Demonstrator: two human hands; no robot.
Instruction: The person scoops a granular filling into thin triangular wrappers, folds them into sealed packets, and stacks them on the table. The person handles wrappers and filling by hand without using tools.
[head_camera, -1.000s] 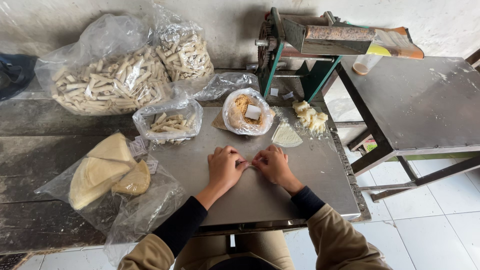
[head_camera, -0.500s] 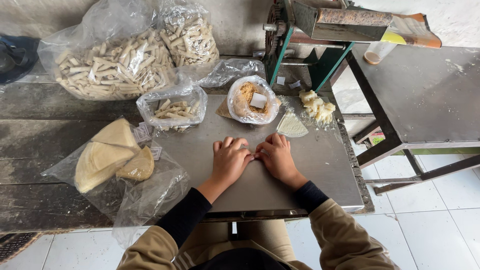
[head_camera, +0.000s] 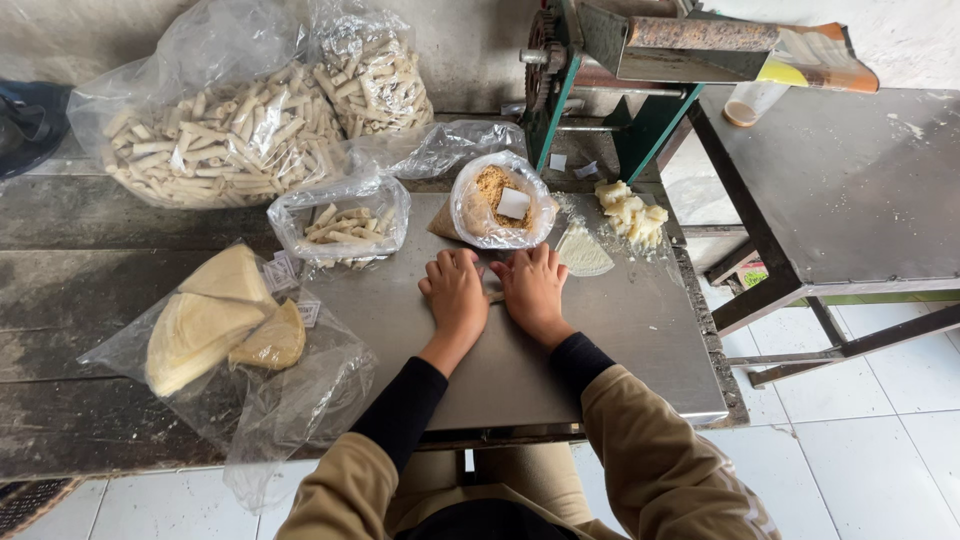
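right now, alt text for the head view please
Left hand and right hand press flat, side by side, on a metal worktop, rolling something small between them. Bags of rolled pastry sticks and a bag of crumbly filling sit behind.

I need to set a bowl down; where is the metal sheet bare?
Bare metal sheet lies right of the right hand, below the dough pieces, and along the near edge under both wrists. The side table is bare too. It is crowded behind the left hand: filling bag, small bag of rolls, wrappers.
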